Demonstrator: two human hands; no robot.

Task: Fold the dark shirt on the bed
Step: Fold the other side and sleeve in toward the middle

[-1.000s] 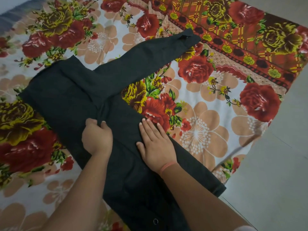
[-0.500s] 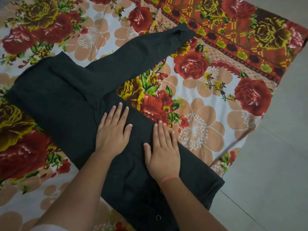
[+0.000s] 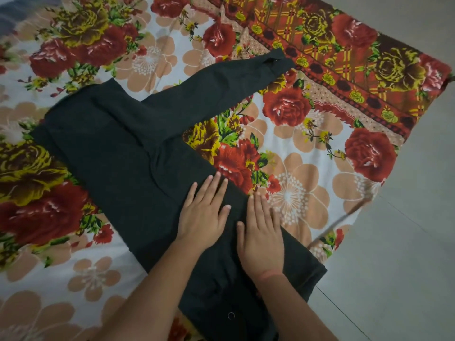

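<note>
The dark shirt (image 3: 118, 153) lies flat on the flowered bed sheet (image 3: 295, 134), its body running from upper left to lower right. One long sleeve (image 3: 221, 87) stretches out toward the upper right, ending in a cuff. My left hand (image 3: 204, 212) rests palm down on the shirt's body, fingers spread and straight. My right hand (image 3: 262, 235) lies flat beside it along the shirt's right edge, fingertips reaching the sheet. A thin orange band circles my right wrist. Neither hand grips the cloth.
The sheet's patterned red and yellow border (image 3: 357, 77) runs along the far right. The bed's corner ends at a pale tiled floor (image 3: 406, 242) on the right. A small round button (image 3: 231, 315) shows on the shirt near the bottom.
My left hand went from a fist to a flat palm and slid right across the shirt. My right hand shifted toward the shirt's right edge.
</note>
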